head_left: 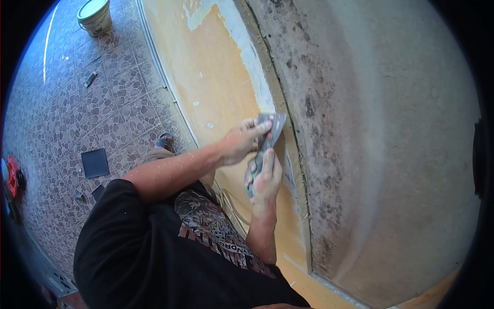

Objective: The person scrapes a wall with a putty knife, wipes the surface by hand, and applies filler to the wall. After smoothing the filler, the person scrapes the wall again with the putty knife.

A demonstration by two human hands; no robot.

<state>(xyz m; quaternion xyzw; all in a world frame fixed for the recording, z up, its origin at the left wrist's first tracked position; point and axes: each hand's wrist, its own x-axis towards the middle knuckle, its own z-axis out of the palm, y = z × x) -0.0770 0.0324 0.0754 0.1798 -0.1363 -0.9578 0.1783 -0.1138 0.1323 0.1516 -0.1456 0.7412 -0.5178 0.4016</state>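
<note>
A scraper with a wide grey metal blade [278,123] lies against the yellow wall [221,72], its blade at the wall's rough edge where the paint is chipped to white. Wrapped round its green handle is my right hand [266,177], one finger stretched along it toward the blade. My left hand [244,140] grips the blade from the other side, thumb on its flat face. Pale dust covers both hands and forearms. Beyond the edge runs a grey surface [360,154] with dark stains.
A white bucket [95,19] stands on the patterned tile floor [121,92] at the upper left. A dark square sheet [95,163], a small block [90,79] and a red object [13,175] lie on the left. A hose [231,208] hangs beside my body.
</note>
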